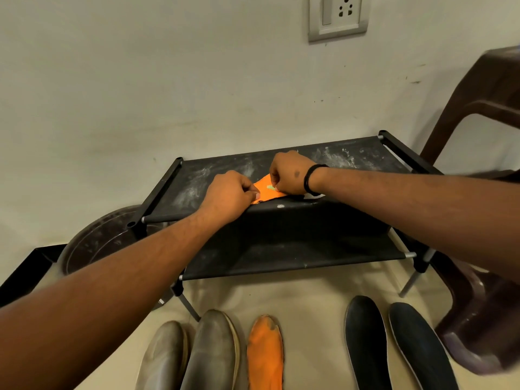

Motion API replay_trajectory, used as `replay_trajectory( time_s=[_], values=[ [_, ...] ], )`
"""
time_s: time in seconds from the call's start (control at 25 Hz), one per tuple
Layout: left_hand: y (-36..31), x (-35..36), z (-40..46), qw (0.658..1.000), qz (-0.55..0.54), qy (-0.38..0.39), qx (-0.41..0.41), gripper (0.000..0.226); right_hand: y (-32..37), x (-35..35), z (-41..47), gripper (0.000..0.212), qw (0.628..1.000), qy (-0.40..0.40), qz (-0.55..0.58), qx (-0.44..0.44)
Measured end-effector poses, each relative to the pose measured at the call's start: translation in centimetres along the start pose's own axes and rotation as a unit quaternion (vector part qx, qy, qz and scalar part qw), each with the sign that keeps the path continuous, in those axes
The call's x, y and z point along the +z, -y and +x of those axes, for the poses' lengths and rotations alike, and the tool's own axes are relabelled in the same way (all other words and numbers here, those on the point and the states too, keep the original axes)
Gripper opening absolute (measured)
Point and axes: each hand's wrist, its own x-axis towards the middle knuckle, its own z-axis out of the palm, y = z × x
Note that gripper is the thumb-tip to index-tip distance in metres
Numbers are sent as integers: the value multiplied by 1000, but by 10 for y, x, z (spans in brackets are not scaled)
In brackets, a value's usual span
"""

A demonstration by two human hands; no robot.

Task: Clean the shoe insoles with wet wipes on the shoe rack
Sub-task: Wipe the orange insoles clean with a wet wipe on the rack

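Lying left-right between both hands, flat orange foam insole (266,190); left hand (229,197) pinches its left end, right hand (288,173) fingers clenched over its middle.

Top shelf of the shoe rack (351,156): dusty fabric is left bare on the far left and far right; the middle front is taken up by both hands and the orange insole (266,190). Right side is hemmed in by a brown plastic chair (484,114), left side by a round tub (95,243) against the rack post. Lower shelf (281,263) is unobstructed. Floor in front is lined with insoles (365,342), with bare gaps between them.
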Motion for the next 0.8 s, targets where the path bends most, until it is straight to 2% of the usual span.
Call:
replay_trajectory(
  time_s=[0.16, 0.28, 0.36, 0.52, 0.72, 0.8],
  values=[
    [2, 0, 1, 1000, 21, 0, -1, 10, 8, -1, -7, 9, 998, 56, 14, -38],
    [0, 0, 0, 1000, -3, 2, -3, 9, -10, -3, 5, 13, 1000, -5, -24, 18],
    [1, -1, 0, 1000, -1, 0, -2, 9, -7, 3, 5, 15, 999, -20, -26, 22],
    [3, 1, -3, 1000, 20, -18, 13, 9, 2, 2, -6, 13, 998, 46, 9, -32],
    [1, 3, -3, 1000, 15, -26, 4, 11, -9, 7, 6, 11, 996, -40, -69, 32],
    [2, 1, -4, 999, 23, -24, 6, 11, 0, 12, 5, 13, 999, -34, -41, -1]
  ],
)
